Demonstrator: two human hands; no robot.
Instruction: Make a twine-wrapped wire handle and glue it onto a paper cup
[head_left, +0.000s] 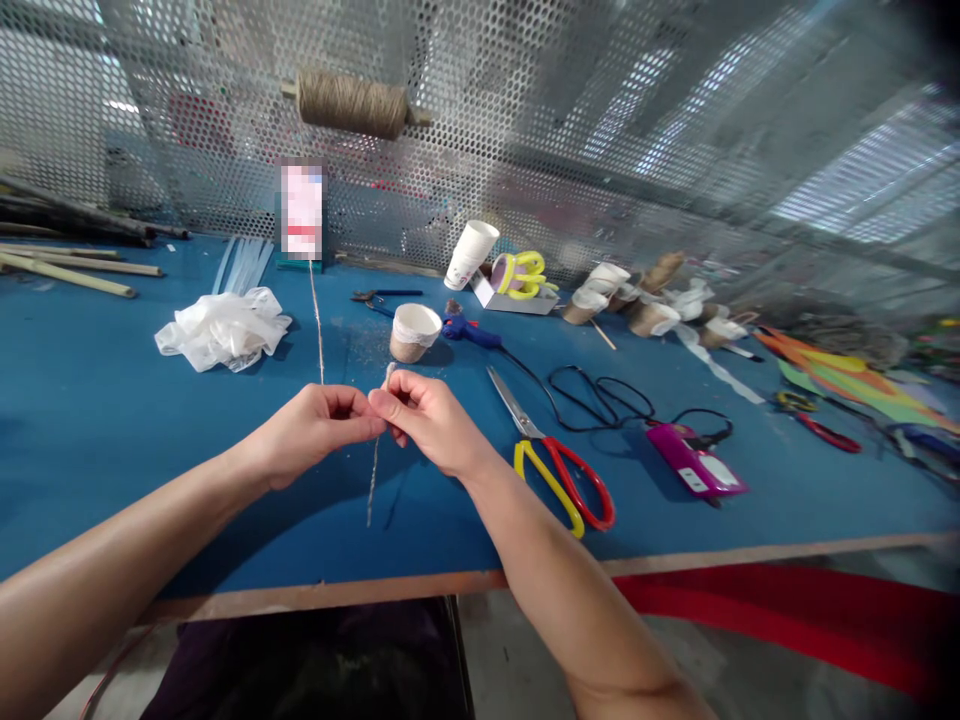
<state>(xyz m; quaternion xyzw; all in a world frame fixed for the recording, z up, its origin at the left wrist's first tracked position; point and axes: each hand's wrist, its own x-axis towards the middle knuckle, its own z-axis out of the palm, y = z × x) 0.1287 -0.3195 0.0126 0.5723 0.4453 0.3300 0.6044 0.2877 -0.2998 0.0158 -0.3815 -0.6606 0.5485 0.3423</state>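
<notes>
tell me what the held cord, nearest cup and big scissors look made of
Cord: matte, twisted strands, probably plant fibre. Nearest cup: smooth white inside, perhaps paper; matte brown outside, likely twine. Big scissors: shiny grey blades, likely steel; smooth handles, probably plastic.

Left hand point(319, 432) and right hand point(429, 422) are showing bare; left forearm point(150, 530) and right forearm point(559, 575), behind them, are showing bare too. Below the hands, dark clothing point(300, 650) is looking purplish, a faint mark point(351, 661) blurring.
</notes>
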